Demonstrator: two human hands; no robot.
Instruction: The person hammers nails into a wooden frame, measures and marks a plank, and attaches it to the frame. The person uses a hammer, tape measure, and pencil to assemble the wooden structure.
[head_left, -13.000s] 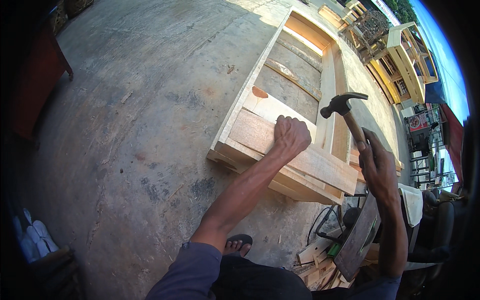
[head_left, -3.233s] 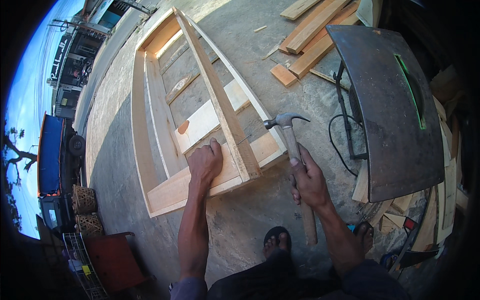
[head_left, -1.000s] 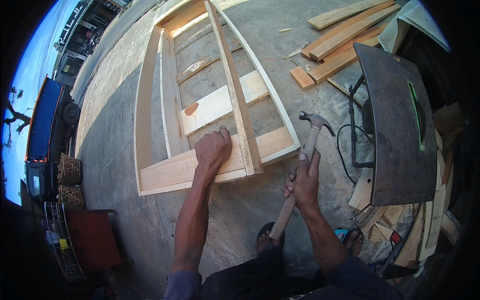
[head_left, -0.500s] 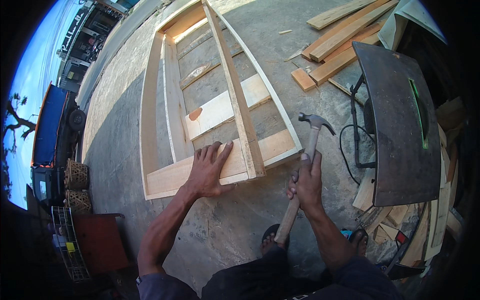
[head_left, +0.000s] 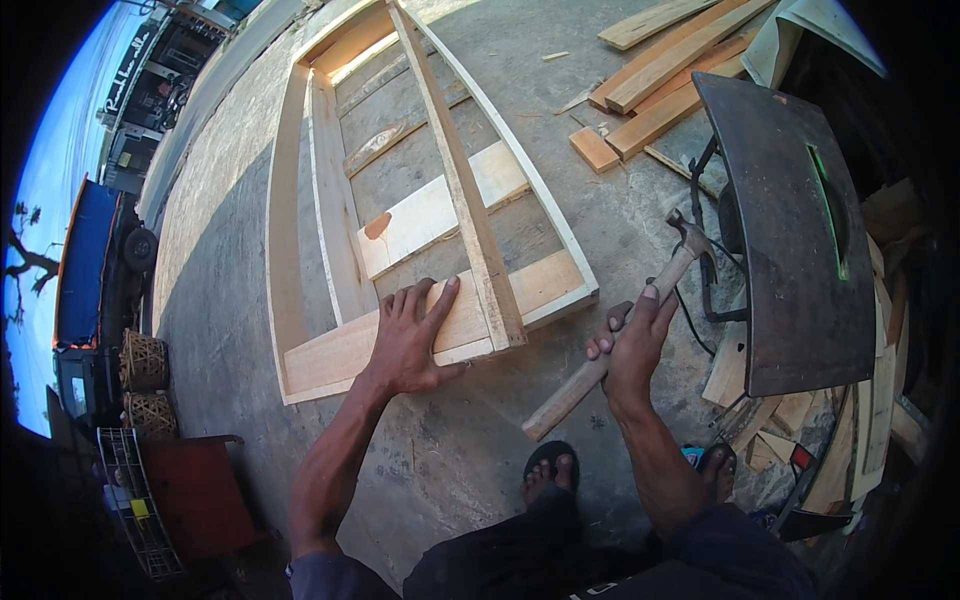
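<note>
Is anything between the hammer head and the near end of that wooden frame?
Nothing visible. The hammer in the right hand sits right of the wooden frame, with only bare concrete between. The left hand rests flat further left.

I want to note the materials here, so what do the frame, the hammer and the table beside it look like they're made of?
Frame: pale bare wood, seemingly unfinished, with visible grain and one reddish patch.
Hammer: light wooden handle gripped by the right hand; dark head, probably steel.
Table: flat dark top that looks like rusty or stained metal, with a narrow slot; hard to be sure.
The left hand lies flat on the frame.
</note>
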